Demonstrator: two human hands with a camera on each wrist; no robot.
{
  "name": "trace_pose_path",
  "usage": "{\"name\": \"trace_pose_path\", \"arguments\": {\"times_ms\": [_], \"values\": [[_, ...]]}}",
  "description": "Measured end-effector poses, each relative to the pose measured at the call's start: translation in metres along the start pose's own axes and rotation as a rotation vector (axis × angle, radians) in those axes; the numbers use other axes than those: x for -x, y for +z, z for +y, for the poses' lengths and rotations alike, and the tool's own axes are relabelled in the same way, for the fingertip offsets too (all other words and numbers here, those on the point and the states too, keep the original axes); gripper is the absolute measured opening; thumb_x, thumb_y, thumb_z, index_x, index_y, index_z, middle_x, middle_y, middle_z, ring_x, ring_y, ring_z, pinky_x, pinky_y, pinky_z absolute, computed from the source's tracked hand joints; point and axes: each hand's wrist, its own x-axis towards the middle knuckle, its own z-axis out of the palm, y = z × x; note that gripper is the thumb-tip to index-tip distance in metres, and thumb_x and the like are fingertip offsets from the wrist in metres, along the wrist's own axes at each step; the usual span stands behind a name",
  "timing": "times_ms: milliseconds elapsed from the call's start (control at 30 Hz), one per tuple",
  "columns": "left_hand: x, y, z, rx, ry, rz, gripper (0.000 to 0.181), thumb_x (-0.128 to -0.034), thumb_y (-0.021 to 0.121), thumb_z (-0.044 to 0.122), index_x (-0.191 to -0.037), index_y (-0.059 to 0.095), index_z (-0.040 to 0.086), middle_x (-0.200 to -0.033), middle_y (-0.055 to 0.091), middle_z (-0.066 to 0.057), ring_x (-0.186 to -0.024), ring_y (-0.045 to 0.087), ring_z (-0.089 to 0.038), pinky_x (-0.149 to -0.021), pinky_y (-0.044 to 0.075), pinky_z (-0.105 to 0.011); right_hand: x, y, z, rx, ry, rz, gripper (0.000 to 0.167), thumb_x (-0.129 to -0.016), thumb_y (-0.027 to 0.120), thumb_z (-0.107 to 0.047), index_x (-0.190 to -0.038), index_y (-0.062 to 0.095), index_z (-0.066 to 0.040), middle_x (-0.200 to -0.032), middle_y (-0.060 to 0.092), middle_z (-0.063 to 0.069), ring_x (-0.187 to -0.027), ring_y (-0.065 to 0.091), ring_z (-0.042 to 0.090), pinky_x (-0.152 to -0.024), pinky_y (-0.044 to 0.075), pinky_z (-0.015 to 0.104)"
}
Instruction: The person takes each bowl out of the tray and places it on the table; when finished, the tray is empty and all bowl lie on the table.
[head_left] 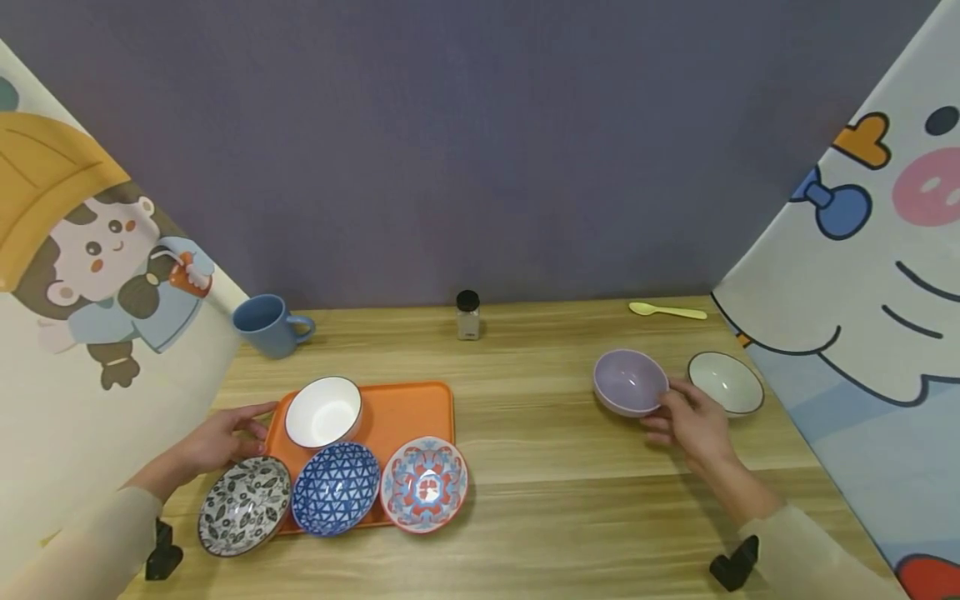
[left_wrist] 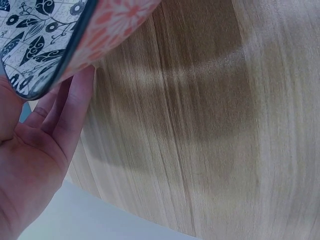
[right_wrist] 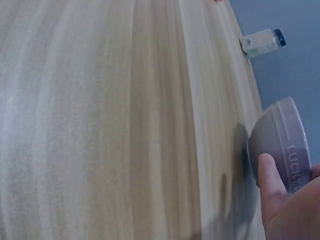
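My right hand (head_left: 693, 421) grips the right side of a purple bowl (head_left: 628, 382), its thumb (right_wrist: 270, 182) against the outer wall in the right wrist view. My left hand (head_left: 225, 437) is at the left edge of an orange tray (head_left: 408, 408), its fingers loosely extended; contact with the tray cannot be told. Nearby, a white bowl (head_left: 322, 412) stands on the tray. A black-and-white floral bowl (head_left: 243, 507), a blue triangle-patterned bowl (head_left: 336, 489) and a red-and-blue patterned bowl (head_left: 424, 485) line its front. In the left wrist view, the floral bowl (left_wrist: 42, 35) partly hides my fingers.
A pale dark-rimmed bowl (head_left: 725, 383) sits right of the purple one, close to my right hand. Along the back are a blue mug (head_left: 270, 327), a small black-capped jar (head_left: 468, 317) and a yellow spoon (head_left: 667, 311). A grey partition (head_left: 480, 167) rises behind them; printed panels flank the table.
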Motion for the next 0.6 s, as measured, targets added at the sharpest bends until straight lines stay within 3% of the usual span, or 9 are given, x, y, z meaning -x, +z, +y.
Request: {"name": "trace_pose_path", "arguments": {"times_ms": [267,600], "values": [[0.0001,0.0010,0.0025,0.002,-0.019,0.002,0.075,-0.0937,0.066,0.001,-0.160,0.030,0.001,-0.112,0.062,-0.017,-0.076,0.060,-0.024,-0.056,0.049,-0.030,0.0016,-0.0050,0.0057,-0.016,-0.005,-0.005,0.066,-0.106,0.049,-0.019,-0.163,0.020,-0.002,-0.093,0.076,0.001,-0.080,0.077,0.018,-0.075,0.062,0.045],[-0.0003,0.0004,0.0018,-0.016,-0.023,0.006,0.075,-0.0939,0.066,0.002,-0.160,0.031,0.003,-0.112,0.063,-0.017,-0.078,0.060,-0.025,-0.056,0.049,-0.030,0.0048,-0.0047,0.0095,-0.067,0.009,-0.013,0.067,-0.107,0.048,-0.021,-0.164,0.017,-0.005,-0.092,0.078,-0.006,-0.082,0.077,0.016,-0.074,0.062,0.045]]}}
